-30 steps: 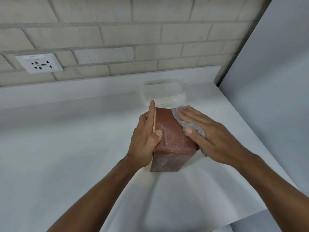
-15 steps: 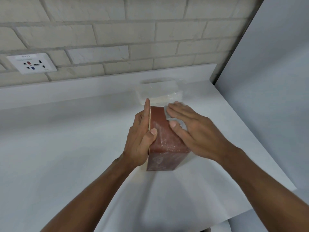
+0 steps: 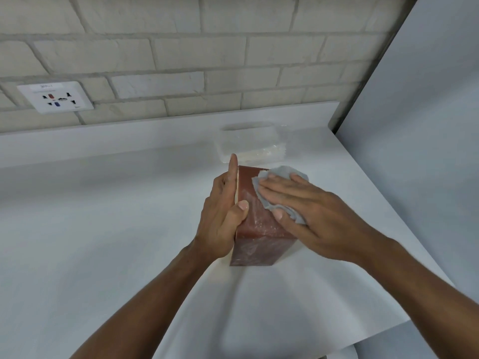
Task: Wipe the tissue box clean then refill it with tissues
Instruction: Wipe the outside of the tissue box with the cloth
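Note:
A reddish-brown tissue box (image 3: 255,229) stands on edge on the white counter (image 3: 103,229), streaked with pale smears. My left hand (image 3: 223,213) grips its left side, fingers flat along the edge and thumb on the upper face. My right hand (image 3: 305,211) presses a crumpled grey cloth (image 3: 282,193) flat against the box's upper right face. A clear plastic pack of white tissues (image 3: 250,145) lies just behind the box, near the back ledge.
A brick wall with a white power socket (image 3: 55,97) runs along the back. A grey panel (image 3: 420,125) closes off the right side. The counter's front edge runs diagonally at lower right.
My right hand slid the cloth left across the box's top, hiding it under the palm, then back right and toward the far end, where the cloth shows again. My left hand kept its hold.

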A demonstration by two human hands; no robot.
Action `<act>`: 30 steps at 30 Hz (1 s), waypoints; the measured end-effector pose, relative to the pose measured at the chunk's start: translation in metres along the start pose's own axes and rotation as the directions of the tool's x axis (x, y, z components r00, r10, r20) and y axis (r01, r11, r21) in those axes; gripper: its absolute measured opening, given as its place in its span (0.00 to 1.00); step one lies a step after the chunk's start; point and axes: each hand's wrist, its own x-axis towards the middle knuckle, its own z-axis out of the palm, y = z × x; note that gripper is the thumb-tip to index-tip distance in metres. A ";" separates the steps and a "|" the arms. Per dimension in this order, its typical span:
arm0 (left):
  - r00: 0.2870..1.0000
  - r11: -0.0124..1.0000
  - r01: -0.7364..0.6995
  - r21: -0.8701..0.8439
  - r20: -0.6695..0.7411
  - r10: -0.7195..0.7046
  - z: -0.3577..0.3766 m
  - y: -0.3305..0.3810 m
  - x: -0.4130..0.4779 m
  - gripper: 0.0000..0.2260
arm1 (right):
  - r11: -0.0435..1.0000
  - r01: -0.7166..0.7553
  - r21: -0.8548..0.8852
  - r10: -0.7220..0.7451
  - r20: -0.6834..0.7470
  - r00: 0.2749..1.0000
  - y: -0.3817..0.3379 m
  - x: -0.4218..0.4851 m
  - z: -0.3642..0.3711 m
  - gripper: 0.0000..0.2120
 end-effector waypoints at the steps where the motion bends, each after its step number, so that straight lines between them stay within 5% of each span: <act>1: 1.000 1.000 0.003 -0.002 -0.001 -0.003 0.000 0.000 0.000 0.35 | 1.000 -0.019 0.007 0.019 0.007 1.000 0.007 -0.004 -0.004 0.24; 5: 1.000 1.000 0.010 -0.009 0.002 -0.010 0.000 0.000 0.001 0.35 | 0.987 -0.160 0.005 0.160 0.013 0.987 0.018 0.003 -0.012 0.28; 12: 1.000 1.000 -0.003 -0.013 0.005 0.003 -0.001 0.000 0.000 0.35 | 1.000 0.026 -0.011 -0.026 0.044 0.999 -0.004 0.011 0.000 0.25; 17: 1.000 1.000 0.005 -0.011 0.005 -0.004 -0.001 -0.001 0.000 0.35 | 0.986 -0.163 0.020 0.162 0.026 0.986 0.011 0.021 -0.010 0.28; 23: 1.000 0.999 0.028 -0.028 0.013 -0.027 -0.001 0.000 -0.001 0.35 | 1.000 -0.011 0.003 0.010 0.052 0.999 -0.009 0.030 0.002 0.27; 30: 0.999 0.998 0.041 -0.047 0.018 -0.040 0.000 -0.001 -0.001 0.35 | 0.995 -0.096 0.005 0.096 0.012 0.995 -0.005 0.039 -0.008 0.24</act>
